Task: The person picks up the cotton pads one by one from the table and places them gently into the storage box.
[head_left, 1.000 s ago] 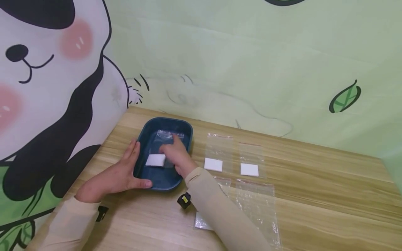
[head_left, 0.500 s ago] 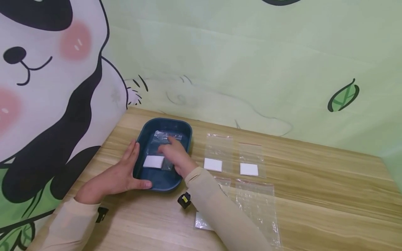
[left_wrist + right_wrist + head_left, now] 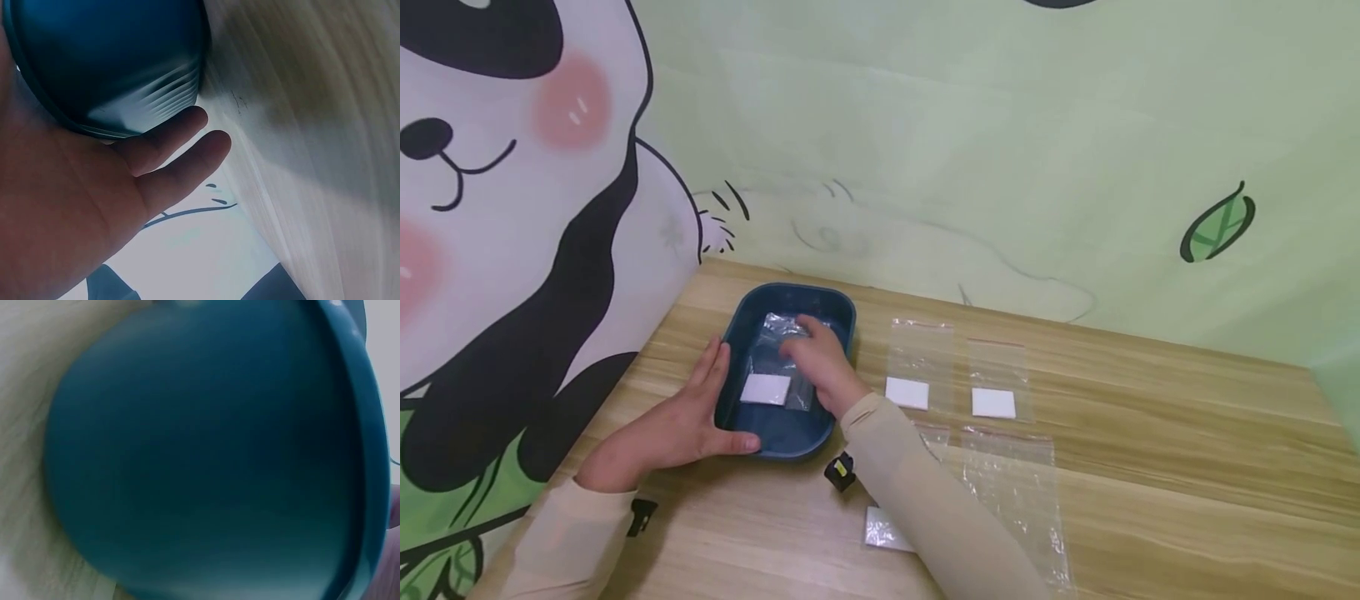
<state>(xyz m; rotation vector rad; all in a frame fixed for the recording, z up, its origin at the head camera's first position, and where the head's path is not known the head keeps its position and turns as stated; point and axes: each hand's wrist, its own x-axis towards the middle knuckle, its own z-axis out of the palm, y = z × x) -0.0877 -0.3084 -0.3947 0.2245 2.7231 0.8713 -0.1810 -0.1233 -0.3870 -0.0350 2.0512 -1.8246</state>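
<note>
A dark blue tray (image 3: 790, 435) stands at the left of the wooden table. My left hand (image 3: 681, 421) rests against its left side, fingers straight along the outer wall and thumb at the near rim; the left wrist view shows two fingers (image 3: 184, 164) by the wall. Inside the tray lies a clear zip bag (image 3: 767, 343) with a white rectangular piece (image 3: 765, 389) at its near end. My right hand (image 3: 823, 367) reaches over the right rim and touches the bag, index finger and thumb apart. Its other fingers are hidden.
Right of the tray lie two clear bags with white pieces (image 3: 907, 393) (image 3: 993, 403). Nearer, a larger clear bag (image 3: 1011, 492) and another bag with a white piece (image 3: 886, 530) lie partly under the right sleeve. A wall with a printed panda (image 3: 587, 250) borders the table.
The bag and its white piece have slid slightly left inside the tray, with the right hand shifting along. The left hand stays against the tray.
</note>
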